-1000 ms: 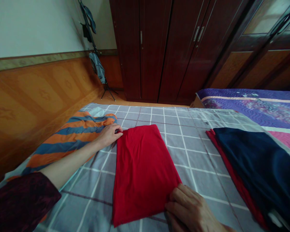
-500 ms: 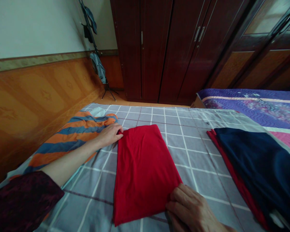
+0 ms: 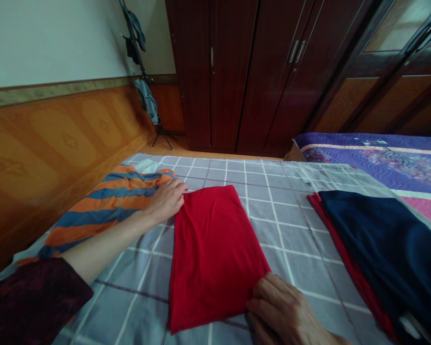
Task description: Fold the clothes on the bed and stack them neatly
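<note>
One folded pile (image 3: 384, 244) looks done, lower right; centre, the red cloth (image 3: 215, 254) lies flat, unstacked, right hand (image 3: 282, 306) pinching its corner, left hand (image 3: 166, 200) loosely curled, grip unclear.

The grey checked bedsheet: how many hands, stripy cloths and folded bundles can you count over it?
Hands: 2 (left hand, right hand)
Orange-and-blue striped cloth: 1
Folded bundles: 2 (red folded cloth; dark navy cloth with a red cloth edge showing underneath)
Total: 5
</note>
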{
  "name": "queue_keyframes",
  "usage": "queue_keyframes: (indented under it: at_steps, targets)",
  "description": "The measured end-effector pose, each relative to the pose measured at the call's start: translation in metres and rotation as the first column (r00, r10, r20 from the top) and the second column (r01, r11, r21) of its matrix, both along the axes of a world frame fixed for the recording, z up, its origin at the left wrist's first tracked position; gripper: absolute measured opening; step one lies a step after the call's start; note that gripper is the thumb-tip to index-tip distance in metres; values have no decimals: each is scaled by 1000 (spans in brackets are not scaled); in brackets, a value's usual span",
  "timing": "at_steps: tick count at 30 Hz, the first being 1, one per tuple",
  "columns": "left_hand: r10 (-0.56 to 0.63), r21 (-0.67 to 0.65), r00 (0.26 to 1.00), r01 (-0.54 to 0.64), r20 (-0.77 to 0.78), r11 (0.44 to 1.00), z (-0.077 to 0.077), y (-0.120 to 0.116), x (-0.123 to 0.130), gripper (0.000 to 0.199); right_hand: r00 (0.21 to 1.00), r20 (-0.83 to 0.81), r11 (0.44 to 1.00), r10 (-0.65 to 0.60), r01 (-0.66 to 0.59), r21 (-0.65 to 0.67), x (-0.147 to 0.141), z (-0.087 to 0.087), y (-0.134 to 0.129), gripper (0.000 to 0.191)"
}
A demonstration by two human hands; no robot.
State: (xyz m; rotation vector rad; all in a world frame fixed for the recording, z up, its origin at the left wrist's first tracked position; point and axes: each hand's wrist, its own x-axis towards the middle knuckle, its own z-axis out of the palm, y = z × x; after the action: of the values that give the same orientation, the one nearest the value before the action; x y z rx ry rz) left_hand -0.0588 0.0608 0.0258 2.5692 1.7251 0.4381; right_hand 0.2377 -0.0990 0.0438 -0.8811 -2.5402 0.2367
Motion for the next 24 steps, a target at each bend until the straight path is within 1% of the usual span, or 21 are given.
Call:
queue_keyframes:
  at_steps: [1,2,4,5,6,7,9,10,11,14,15,16,17,18,19,21,22,24]
  targets:
    - [-62,17,998,62,2,998,0,-10,9,32,1000,12,999,19,-18,-28,0,-2,0,22]
    - [-137,6,991,137,-3,991,-1,-21,17,39,999,23,997,35,-34,-64,0,-5,1,22]
    - [-263,-106,964,257,-45,961,-6,-42,26,60,998,38,992,53,-49,-114,1,-10,1,22]
    - [-296,-175,952,279,-78,944,-10,-49,26,69,998,40,991,57,-51,-125,1,-13,1,22]
    - [-300,-226,947,269,-115,936,-13,-55,23,74,998,41,990,57,-51,-132,1,-16,1,23]
    - [-273,-250,950,231,-150,940,-17,-59,19,76,998,39,989,58,-52,-138,1,-19,2,23]
    - [-158,-216,967,115,-198,970,-22,-62,9,77,998,27,987,55,-50,-151,2,-23,2,23]
    - [-118,-190,971,78,-207,979,-23,-63,5,77,998,24,986,54,-50,-161,2,-25,2,23]
    - [-113,-182,971,75,-210,981,-23,-63,3,77,998,23,984,54,-49,-170,2,-26,1,23]
    - [-225,-252,951,169,-211,953,-17,-69,4,77,998,16,983,54,-51,-178,2,-28,0,22]
    - [-241,-263,947,183,-211,947,-13,-72,7,78,998,14,983,53,-50,-175,2,-28,0,22]
    - [-231,-247,950,177,-212,953,-9,-74,10,78,999,8,985,51,-48,-167,2,-28,-1,22]
    - [-215,-216,954,170,-209,962,-4,-77,13,74,999,1,987,50,-49,-155,3,-27,-1,23]
    - [-215,-193,955,175,-205,965,2,-78,15,64,999,0,988,51,-51,-143,3,-26,-1,23]
    - [-233,-191,951,195,-202,962,8,-79,18,50,999,1,990,53,-52,-129,3,-24,-1,23]
    - [-282,-242,936,230,-211,943,19,-79,20,22,998,11,993,54,-52,-103,3,-18,-1,22]
    - [-296,-276,929,231,-224,933,23,-79,21,14,998,16,994,55,-53,-93,3,-15,-1,22]
    - [-291,-298,924,213,-248,931,27,-78,21,10,999,14,996,48,-47,-71,2,-9,-1,22]
